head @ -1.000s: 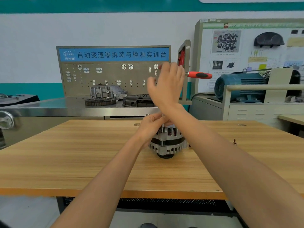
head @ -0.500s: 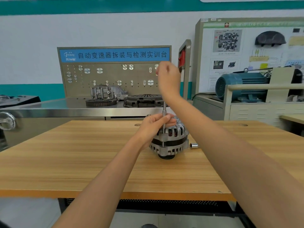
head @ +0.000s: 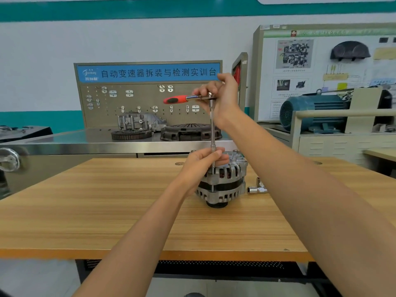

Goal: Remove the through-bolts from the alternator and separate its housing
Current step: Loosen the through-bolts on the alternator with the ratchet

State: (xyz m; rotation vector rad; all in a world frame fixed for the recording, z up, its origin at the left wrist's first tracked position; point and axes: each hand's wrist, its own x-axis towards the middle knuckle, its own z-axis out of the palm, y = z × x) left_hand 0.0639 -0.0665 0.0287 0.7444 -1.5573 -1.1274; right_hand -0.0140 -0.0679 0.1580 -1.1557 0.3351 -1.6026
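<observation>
The alternator (head: pixel 222 181) sits pulley-down near the middle of the wooden table (head: pixel 85 211), its ribbed silver housing halves closed together around a dark band. Down onto its near flange comes a long extension bar (head: pixel 212 129), standing upright, socket end seated on a through-bolt (head: pixel 212 186) whose shank shows across that dark band. The left hand (head: pixel 200 166) curls around the lower end of the bar, fingers wrapped just above the housing and resting against its top. Up high, the right hand (head: pixel 220 97) grips the head of the ratchet (head: pixel 188 98), fingers closed over it, with the red handle sticking out to the left. Just to the right of the alternator, two loose sockets (head: pixel 257 187) lie on the table. Behind, a steel bench (head: pixel 64 142) carries a gear ring (head: pixel 131 134), a clutch cover (head: pixel 190 131) and a pegboard (head: pixel 147 97).
</observation>
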